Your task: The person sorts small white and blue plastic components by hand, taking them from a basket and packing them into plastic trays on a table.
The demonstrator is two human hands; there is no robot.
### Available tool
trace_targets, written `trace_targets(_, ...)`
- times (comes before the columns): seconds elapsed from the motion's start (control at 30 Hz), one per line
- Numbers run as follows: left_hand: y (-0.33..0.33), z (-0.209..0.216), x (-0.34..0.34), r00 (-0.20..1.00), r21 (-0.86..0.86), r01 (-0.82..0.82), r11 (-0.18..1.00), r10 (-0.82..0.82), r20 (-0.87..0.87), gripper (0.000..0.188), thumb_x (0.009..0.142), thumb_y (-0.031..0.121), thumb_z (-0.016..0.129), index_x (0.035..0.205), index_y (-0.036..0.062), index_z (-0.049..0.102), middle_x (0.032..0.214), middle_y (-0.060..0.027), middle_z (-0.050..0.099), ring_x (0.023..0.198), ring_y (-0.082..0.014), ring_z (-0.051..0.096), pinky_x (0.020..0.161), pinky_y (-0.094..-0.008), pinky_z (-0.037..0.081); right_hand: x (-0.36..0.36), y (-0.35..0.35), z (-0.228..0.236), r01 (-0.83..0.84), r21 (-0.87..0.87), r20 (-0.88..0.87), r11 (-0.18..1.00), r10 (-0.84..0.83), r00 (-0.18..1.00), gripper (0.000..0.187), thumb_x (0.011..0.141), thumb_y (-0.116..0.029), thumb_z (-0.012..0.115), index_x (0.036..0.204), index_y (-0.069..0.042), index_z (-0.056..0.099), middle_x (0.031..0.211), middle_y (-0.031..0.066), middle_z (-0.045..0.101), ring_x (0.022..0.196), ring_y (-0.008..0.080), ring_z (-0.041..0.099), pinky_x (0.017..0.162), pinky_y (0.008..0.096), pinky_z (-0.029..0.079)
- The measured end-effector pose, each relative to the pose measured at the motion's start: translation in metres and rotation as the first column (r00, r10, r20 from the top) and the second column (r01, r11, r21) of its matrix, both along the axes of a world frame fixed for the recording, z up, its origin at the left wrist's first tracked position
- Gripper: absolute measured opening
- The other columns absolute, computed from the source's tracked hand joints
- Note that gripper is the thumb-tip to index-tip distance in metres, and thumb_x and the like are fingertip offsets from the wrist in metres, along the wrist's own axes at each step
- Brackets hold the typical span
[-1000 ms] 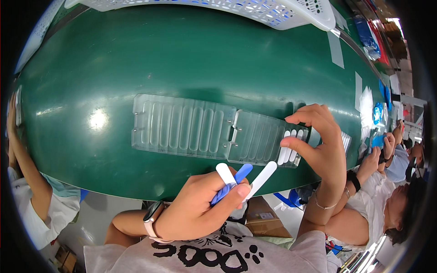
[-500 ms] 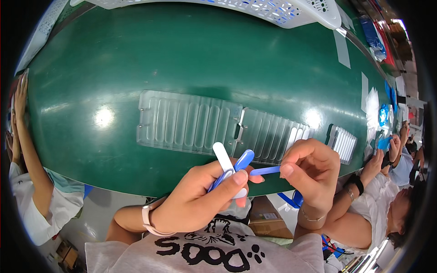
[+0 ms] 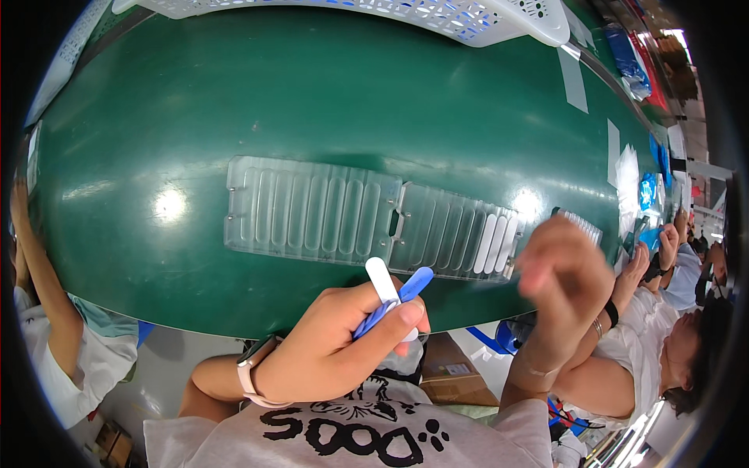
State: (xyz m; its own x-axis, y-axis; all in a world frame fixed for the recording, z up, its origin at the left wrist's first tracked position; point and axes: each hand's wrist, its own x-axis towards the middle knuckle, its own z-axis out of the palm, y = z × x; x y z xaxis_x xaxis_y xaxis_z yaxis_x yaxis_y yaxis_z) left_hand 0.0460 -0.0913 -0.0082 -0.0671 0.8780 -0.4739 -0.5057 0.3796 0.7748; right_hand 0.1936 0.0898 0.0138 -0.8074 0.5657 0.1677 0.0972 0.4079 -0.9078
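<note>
My left hand (image 3: pixel 335 335) is closed around a small bunch of flat, round-ended sticks. A white stick (image 3: pixel 380 278) and a blue stick (image 3: pixel 417 283) stick out above the fingers, crossing each other. In front of it lies a clear slotted tray (image 3: pixel 312 210) with two joined panels. Three white sticks (image 3: pixel 489 243) rest side by side in slots at the right end of its right panel. Beside that end my right hand (image 3: pixel 568 265) is in the air, smeared by motion, and whatever its fingers hold cannot be made out.
Partly behind my right hand is another slotted tray (image 3: pixel 581 226). A white perforated basket (image 3: pixel 437 17) stands along the far edge of the green table (image 3: pixel 328 93). Other people's arms reach in at the left (image 3: pixel 43 265) and right (image 3: pixel 624 285), near blue packets (image 3: pixel 647 191).
My right hand has moved right, away from my left hand. The blue stick it pinched before no longer shows. The tray's white sticks are now uncovered.
</note>
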Motion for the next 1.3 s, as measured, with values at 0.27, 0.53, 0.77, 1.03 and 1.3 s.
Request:
trace_targets(0.27, -0.004, -0.002, -0.002, 0.999, 0.052, 0.037, 0.998, -0.037, -0.001, 0.029, 0.099, 0.027, 0.046, 0.089, 0.0024, 0.058, 0.071, -0.0002, 0.053, 0.064, -0.0055, 0.051, 0.055, -0.0207, 0.039, -0.026, 0.023, -0.017, -0.163, 0.371, 0.353, 0.914, 0.023, 0.935, 0.024, 0.062, -0.014, 0.082, 0.075, -0.003, 0.065, 0.077, 0.0047, 0.063, 0.077, 0.0219, 0.054, 0.069, 0.0316, 0.042)
trace_targets(0.53, -0.002, -0.007, -0.003, 0.995, 0.136, 0.102, 0.985, -0.098, -0.033, 0.029, 0.100, 0.025, 0.044, 0.092, 0.0012, 0.058, 0.071, -0.0002, 0.053, 0.064, -0.0058, 0.052, 0.054, -0.0210, 0.039, -0.024, 0.007, -0.003, -0.152, 0.279, 0.264, 0.948, 0.077, 0.961, 0.032, 0.063, -0.011, 0.081, 0.089, -0.003, 0.066, 0.088, 0.0092, 0.061, 0.080, 0.0242, 0.058, 0.070, 0.0326, 0.046)
trace_targets(0.77, -0.003, -0.001, -0.006, 0.981, 0.072, 0.115, 0.991, -0.125, 0.147, 0.028, 0.099, 0.024, 0.045, 0.099, 0.0000, 0.059, 0.073, -0.0002, 0.054, 0.066, -0.0047, 0.051, 0.053, -0.0201, 0.039, -0.022, -0.004, -0.012, -0.428, 0.122, 0.030, 0.895, 0.428, 0.903, 0.029, 0.065, -0.026, 0.079, 0.082, -0.004, 0.070, 0.076, 0.0049, 0.065, 0.063, 0.0172, 0.055, 0.055, 0.0290, 0.040)
trace_targets(1.03, -0.005, -0.002, -0.003, 1.000, 0.061, 0.020, 0.998, -0.020, -0.014, 0.025, 0.098, 0.021, 0.048, 0.100, -0.0007, 0.059, 0.073, -0.0014, 0.055, 0.065, -0.0051, 0.051, 0.057, -0.0197, 0.041, -0.012, 0.003, -0.013, -0.222, 0.400, -0.122, 0.889, 0.292, 0.949, 0.022, 0.066, -0.020, 0.077, 0.081, -0.006, 0.067, 0.075, 0.0028, 0.063, 0.061, 0.0164, 0.056, 0.053, 0.0264, 0.038)
trace_targets(1.3, -0.003, -0.006, 0.004, 0.979, 0.176, -0.014, 0.984, 0.050, -0.199, 0.025, 0.098, 0.019, 0.048, 0.109, -0.0019, 0.057, 0.076, -0.0024, 0.058, 0.066, -0.0058, 0.052, 0.057, -0.0203, 0.042, -0.014, -0.020, -0.019, -0.143, 0.259, -0.061, 0.955, 0.164, 0.985, 0.023, 0.072, -0.011, 0.077, 0.081, -0.002, 0.059, 0.072, 0.0074, 0.059, 0.060, 0.0191, 0.054, 0.053, 0.0286, 0.040)
